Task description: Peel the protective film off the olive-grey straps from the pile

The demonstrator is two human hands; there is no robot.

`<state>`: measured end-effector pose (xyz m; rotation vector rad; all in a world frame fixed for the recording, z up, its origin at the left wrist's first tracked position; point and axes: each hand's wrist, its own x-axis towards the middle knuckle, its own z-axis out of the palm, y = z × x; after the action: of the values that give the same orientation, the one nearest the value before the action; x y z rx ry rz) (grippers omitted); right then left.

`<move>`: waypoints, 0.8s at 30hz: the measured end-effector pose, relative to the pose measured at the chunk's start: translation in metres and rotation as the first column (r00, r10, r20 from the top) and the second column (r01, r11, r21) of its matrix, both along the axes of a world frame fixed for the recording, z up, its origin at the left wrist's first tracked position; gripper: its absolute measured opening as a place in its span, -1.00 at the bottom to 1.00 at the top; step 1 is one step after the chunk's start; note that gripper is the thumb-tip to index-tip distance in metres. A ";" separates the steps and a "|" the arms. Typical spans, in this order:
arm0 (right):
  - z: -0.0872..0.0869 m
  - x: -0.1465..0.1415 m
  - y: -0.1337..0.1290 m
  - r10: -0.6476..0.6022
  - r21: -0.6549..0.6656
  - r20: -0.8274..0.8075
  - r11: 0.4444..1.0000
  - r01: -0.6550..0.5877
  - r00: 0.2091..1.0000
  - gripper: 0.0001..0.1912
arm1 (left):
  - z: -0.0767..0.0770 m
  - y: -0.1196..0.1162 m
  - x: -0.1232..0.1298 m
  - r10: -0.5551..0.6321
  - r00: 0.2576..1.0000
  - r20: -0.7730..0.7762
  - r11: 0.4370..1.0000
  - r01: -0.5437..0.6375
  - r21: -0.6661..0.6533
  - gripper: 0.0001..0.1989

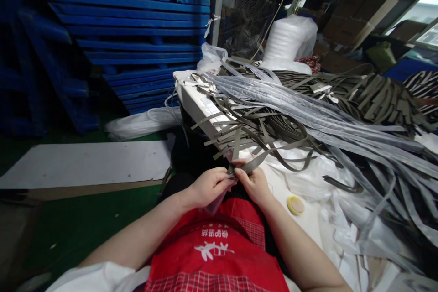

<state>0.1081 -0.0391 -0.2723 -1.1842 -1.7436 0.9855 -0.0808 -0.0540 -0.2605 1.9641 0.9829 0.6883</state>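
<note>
My left hand (209, 186) and my right hand (252, 183) meet above the red apron (215, 246), at the near edge of the white table. Both are closed on a grey-green flat strip (256, 160), which runs up and to the right from my fingertips. Another strip length stands up between the hands. A thin clear plastic piece (215, 203) hangs below my left hand. Just beyond the fingers lies a tangle of similar strips (273, 127), partly under long clear plastic sleeves (260, 93). The exact fingertip contact is too small to tell.
A yellow tape roll (295, 205) lies on the white table (195, 100) right of my right forearm. Crumpled plastic (318, 173) and more strips cover its right side. Blue stacked pallets (137, 18) stand at the back left. A white board (89, 164) lies on the green floor.
</note>
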 end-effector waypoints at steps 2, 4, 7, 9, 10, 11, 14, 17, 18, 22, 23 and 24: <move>-0.006 0.003 0.002 -0.072 -0.183 -0.146 0.982 0.045 0.987 -0.55 | 0.004 -0.001 -0.002 -0.007 0.998 -0.063 0.998 0.011 0.060 -0.67; -0.010 0.003 0.001 -0.025 -0.381 -0.318 0.919 -0.104 0.948 -0.47 | 0.006 -0.004 -0.002 -0.058 0.994 -0.091 0.996 0.064 0.066 -0.76; -0.014 -0.002 -0.006 -0.051 -0.464 -0.482 0.862 -0.205 0.875 -0.56 | 0.002 -0.011 0.002 -0.066 0.997 -0.046 0.998 0.066 -0.008 -0.88; -0.016 -0.006 -0.010 -0.152 -0.418 -0.522 0.903 -0.096 0.839 -0.66 | -0.004 -0.016 0.005 0.036 0.998 0.049 0.995 -0.031 -0.093 -0.90; -0.017 -0.008 -0.012 -0.190 -0.390 -0.532 0.920 -0.040 0.825 -0.67 | -0.007 -0.018 0.006 0.111 0.987 0.119 0.983 -0.092 -0.157 -0.81; -0.017 -0.008 -0.012 -0.206 -0.369 -0.536 0.929 -0.008 0.819 -0.66 | -0.011 -0.019 0.006 0.188 0.963 0.192 0.962 -0.141 -0.235 -0.69; -0.019 -0.008 -0.014 -0.184 -0.352 -0.537 0.936 -0.020 0.823 -0.62 | -0.022 -0.020 0.004 0.294 0.915 0.275 0.869 -0.137 -0.475 -0.46; -0.018 -0.006 -0.016 -0.157 -0.337 -0.538 0.941 -0.041 0.828 -0.64 | -0.028 -0.016 -0.001 0.074 0.959 0.274 0.764 0.122 -0.633 -0.50; -0.018 -0.006 -0.016 -0.158 -0.329 -0.521 0.944 -0.027 0.839 -0.64 | -0.029 -0.015 -0.003 -0.013 0.952 0.306 0.699 0.227 -0.678 -0.49; -0.017 -0.004 -0.015 -0.249 -0.306 -0.365 0.942 0.137 0.897 -0.62 | -0.033 -0.015 -0.002 -0.068 0.898 0.435 0.522 0.404 -0.752 -0.40; -0.017 -0.005 -0.014 -0.286 -0.291 -0.319 0.937 0.193 0.904 -0.61 | -0.034 -0.015 0.000 -0.045 0.899 0.436 0.528 0.392 -0.753 -0.40; -0.017 -0.006 -0.014 -0.318 -0.274 -0.280 0.931 0.243 0.906 -0.60 | -0.035 -0.015 0.003 -0.021 0.902 0.431 0.540 0.373 -0.755 -0.42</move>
<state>0.1023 -0.0529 -0.2891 -1.2981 -1.1852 1.1525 -0.0778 -0.0692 -0.2953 1.0037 0.6283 0.3254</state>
